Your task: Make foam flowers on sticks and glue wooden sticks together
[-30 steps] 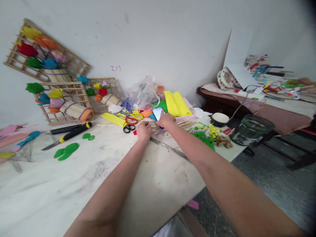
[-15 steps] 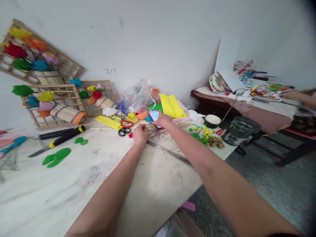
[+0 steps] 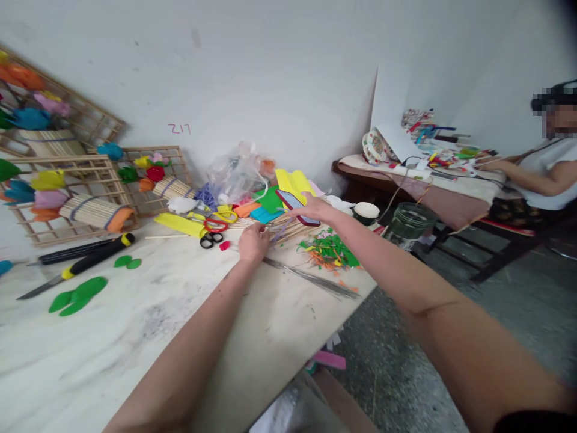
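My right hand [image 3: 314,208] grips a smartphone [image 3: 292,202] with a red edge and a lit screen, tilted above the heap of craft materials. My left hand [image 3: 253,243] rests on the table, fingers curled together; whatever they may hold is too small to name. Beside it lie thin wooden sticks [image 3: 293,231] and a bundle of thin metal wires [image 3: 311,279]. To its left are a small red flower [image 3: 224,245], black-handled scissors [image 3: 213,240] and red-handled scissors [image 3: 216,224].
Stick trellises with colourful flowers [image 3: 97,207] lean on the wall at left. A black-handled knife [image 3: 97,258] and green leaf shapes [image 3: 83,294] lie nearby. Green and orange scraps [image 3: 331,249] sit near the table's right edge. Another person [image 3: 545,174] sits at a second table.
My right hand has lifted the smartphone and moved it rightward, tilting it. My left hand stays near the sticks. The view has turned right, bringing the other person into sight.
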A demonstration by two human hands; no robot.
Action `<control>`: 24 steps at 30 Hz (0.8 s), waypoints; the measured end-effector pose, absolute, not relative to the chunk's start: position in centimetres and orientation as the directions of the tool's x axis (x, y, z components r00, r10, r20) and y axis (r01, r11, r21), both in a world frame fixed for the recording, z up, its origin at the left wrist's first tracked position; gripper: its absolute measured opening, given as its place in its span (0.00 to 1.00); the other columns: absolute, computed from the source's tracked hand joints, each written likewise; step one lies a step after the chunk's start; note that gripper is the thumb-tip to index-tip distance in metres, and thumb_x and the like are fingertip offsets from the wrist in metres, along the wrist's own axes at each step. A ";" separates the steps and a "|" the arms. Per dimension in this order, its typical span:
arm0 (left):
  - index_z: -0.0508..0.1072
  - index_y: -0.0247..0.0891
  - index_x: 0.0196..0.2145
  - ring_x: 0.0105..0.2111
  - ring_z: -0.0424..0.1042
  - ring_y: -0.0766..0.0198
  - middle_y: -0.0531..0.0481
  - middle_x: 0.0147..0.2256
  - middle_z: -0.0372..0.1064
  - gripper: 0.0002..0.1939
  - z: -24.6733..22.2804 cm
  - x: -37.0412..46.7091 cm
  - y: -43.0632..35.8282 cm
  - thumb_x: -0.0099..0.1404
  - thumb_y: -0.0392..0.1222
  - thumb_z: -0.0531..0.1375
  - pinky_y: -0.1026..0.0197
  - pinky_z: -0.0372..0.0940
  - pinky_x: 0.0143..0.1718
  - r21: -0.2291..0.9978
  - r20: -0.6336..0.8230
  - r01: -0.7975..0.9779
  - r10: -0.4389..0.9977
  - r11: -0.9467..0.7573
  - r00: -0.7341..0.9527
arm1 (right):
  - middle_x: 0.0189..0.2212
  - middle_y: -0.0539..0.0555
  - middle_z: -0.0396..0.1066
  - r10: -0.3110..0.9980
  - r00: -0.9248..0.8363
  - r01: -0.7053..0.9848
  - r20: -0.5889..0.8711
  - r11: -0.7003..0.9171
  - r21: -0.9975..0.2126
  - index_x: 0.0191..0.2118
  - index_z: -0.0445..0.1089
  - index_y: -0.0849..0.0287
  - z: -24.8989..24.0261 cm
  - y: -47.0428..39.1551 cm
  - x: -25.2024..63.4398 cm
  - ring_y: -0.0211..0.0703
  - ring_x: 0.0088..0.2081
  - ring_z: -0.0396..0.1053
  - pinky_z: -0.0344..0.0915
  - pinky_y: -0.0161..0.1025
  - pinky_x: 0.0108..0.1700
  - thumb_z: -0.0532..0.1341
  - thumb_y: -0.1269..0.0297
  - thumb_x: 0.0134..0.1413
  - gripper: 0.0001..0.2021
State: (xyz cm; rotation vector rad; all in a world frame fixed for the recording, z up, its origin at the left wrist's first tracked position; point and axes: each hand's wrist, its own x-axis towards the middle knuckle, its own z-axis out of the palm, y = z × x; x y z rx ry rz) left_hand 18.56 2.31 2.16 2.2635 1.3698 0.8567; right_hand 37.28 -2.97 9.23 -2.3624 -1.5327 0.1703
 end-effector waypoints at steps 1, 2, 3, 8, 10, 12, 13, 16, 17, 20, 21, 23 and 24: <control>0.73 0.36 0.42 0.43 0.70 0.57 0.44 0.40 0.73 0.14 2.2 19.2 2.0 0.60 0.40 0.55 0.58 0.62 0.46 0.594 0.317 0.643 0.875 -0.483 0.365 | 0.57 0.63 0.59 0.903 0.422 0.848 0.075 -0.364 -0.385 0.63 0.49 0.61 9.2 -3.4 37.6 0.55 0.56 0.60 0.59 0.42 0.50 0.59 0.38 0.38 0.48; 0.73 0.35 0.44 0.42 0.70 0.58 0.43 0.41 0.73 0.15 2.3 19.8 1.7 0.60 0.40 0.56 0.58 0.62 0.46 0.624 0.312 0.607 0.869 -0.492 0.384 | 0.58 0.63 0.58 0.901 0.427 0.824 0.080 -0.351 -0.444 0.63 0.48 0.61 9.1 -3.8 37.9 0.55 0.57 0.58 0.59 0.42 0.51 0.59 0.38 0.38 0.48; 0.71 0.34 0.46 0.41 0.71 0.59 0.43 0.42 0.72 0.17 2.3 20.5 1.4 0.59 0.40 0.57 0.58 0.62 0.46 0.673 0.297 0.552 0.864 -0.491 0.407 | 0.59 0.62 0.56 0.898 0.431 0.799 0.087 -0.335 -0.498 0.63 0.47 0.60 9.0 -4.1 37.9 0.55 0.57 0.57 0.58 0.42 0.51 0.59 0.39 0.38 0.48; 0.64 0.35 0.52 0.28 0.69 0.67 0.45 0.40 0.71 0.25 2.8 22.9 0.0 0.57 0.43 0.60 0.63 0.65 0.31 0.967 0.130 0.092 0.767 -0.239 0.629 | 0.60 0.60 0.55 0.899 0.415 0.754 0.140 -0.254 -0.606 0.63 0.48 0.57 8.7 -4.8 36.9 0.53 0.58 0.57 0.58 0.42 0.52 0.61 0.41 0.37 0.48; 0.70 0.32 0.43 0.23 0.65 0.70 0.50 0.27 0.69 0.20 2.9 22.9 -0.3 0.57 0.49 0.59 0.65 0.62 0.26 0.985 0.112 0.013 0.707 -0.169 0.698 | 0.59 0.60 0.56 0.897 0.416 0.749 0.148 -0.245 -0.616 0.63 0.48 0.57 8.8 -5.0 36.4 0.53 0.57 0.57 0.58 0.42 0.52 0.62 0.42 0.37 0.47; 0.72 0.31 0.32 0.19 0.58 0.72 0.56 0.18 0.59 0.20 3.0 22.4 -0.3 0.56 0.54 0.59 0.67 0.57 0.23 0.985 0.131 -0.017 0.683 -0.172 0.719 | 0.59 0.60 0.57 0.895 0.419 0.740 0.155 -0.238 -0.629 0.63 0.49 0.57 8.7 -5.1 36.3 0.54 0.58 0.57 0.57 0.43 0.53 0.63 0.43 0.37 0.47; 0.72 0.31 0.29 0.18 0.55 0.73 0.57 0.16 0.55 0.20 2.9 22.1 -0.2 0.55 0.55 0.59 0.68 0.55 0.22 0.984 0.144 -0.031 0.687 -0.175 0.712 | 0.59 0.59 0.57 0.894 0.418 0.730 0.161 -0.225 -0.645 0.62 0.49 0.57 8.6 -5.1 36.4 0.53 0.58 0.57 0.57 0.43 0.53 0.63 0.43 0.36 0.47; 0.71 0.32 0.26 0.17 0.53 0.74 0.59 0.15 0.52 0.19 2.7 20.9 0.7 0.50 0.54 0.62 0.68 0.51 0.21 0.989 0.146 -0.078 0.768 -0.124 0.624 | 0.61 0.58 0.54 0.891 0.420 0.663 0.174 -0.171 -0.729 0.63 0.49 0.56 7.9 -5.1 36.9 0.52 0.59 0.55 0.56 0.44 0.55 0.63 0.43 0.36 0.47; 0.71 0.32 0.26 0.17 0.52 0.75 0.59 0.15 0.53 0.19 2.6 20.6 1.1 0.50 0.53 0.62 0.68 0.50 0.20 0.991 0.134 -0.093 0.808 -0.098 0.574 | 0.61 0.59 0.53 0.888 0.426 0.633 0.175 -0.155 -0.758 0.63 0.49 0.56 7.7 -5.0 37.2 0.52 0.59 0.54 0.55 0.44 0.55 0.63 0.43 0.36 0.47; 0.71 0.32 0.25 0.15 0.51 0.75 0.59 0.15 0.53 0.15 2.3 20.0 2.4 0.50 0.49 0.62 0.68 0.47 0.18 0.996 0.041 -0.086 0.912 -0.006 0.407 | 0.61 0.59 0.53 0.871 0.460 0.556 0.172 -0.132 -0.821 0.63 0.50 0.58 7.1 -4.7 38.1 0.54 0.59 0.54 0.54 0.47 0.57 0.65 0.45 0.34 0.48; 0.71 0.32 0.25 0.14 0.52 0.75 0.59 0.14 0.54 0.14 2.2 20.0 2.8 0.50 0.48 0.61 0.68 0.47 0.17 0.997 0.003 -0.070 0.931 0.025 0.366 | 0.60 0.59 0.54 0.864 0.471 0.540 0.178 -0.123 -0.833 0.62 0.50 0.58 7.0 -4.6 38.4 0.54 0.58 0.55 0.54 0.48 0.56 0.65 0.46 0.34 0.48; 0.71 0.32 0.24 0.14 0.53 0.74 0.59 0.14 0.56 0.11 1.9 20.0 3.2 0.50 0.45 0.61 0.68 0.47 0.16 0.997 -0.047 -0.037 0.948 0.062 0.316 | 0.59 0.57 0.58 0.853 0.482 0.524 0.199 -0.098 -0.846 0.61 0.52 0.56 7.0 -4.5 39.0 0.55 0.57 0.58 0.54 0.50 0.56 0.65 0.48 0.34 0.45; 0.70 0.33 0.23 0.13 0.54 0.74 0.58 0.14 0.56 0.10 1.9 20.0 3.3 0.50 0.44 0.62 0.68 0.48 0.16 0.997 -0.055 -0.027 0.951 0.066 0.303 | 0.58 0.56 0.60 0.848 0.483 0.523 0.216 -0.081 -0.849 0.61 0.54 0.54 7.1 -4.4 39.3 0.54 0.56 0.59 0.55 0.50 0.56 0.65 0.49 0.35 0.44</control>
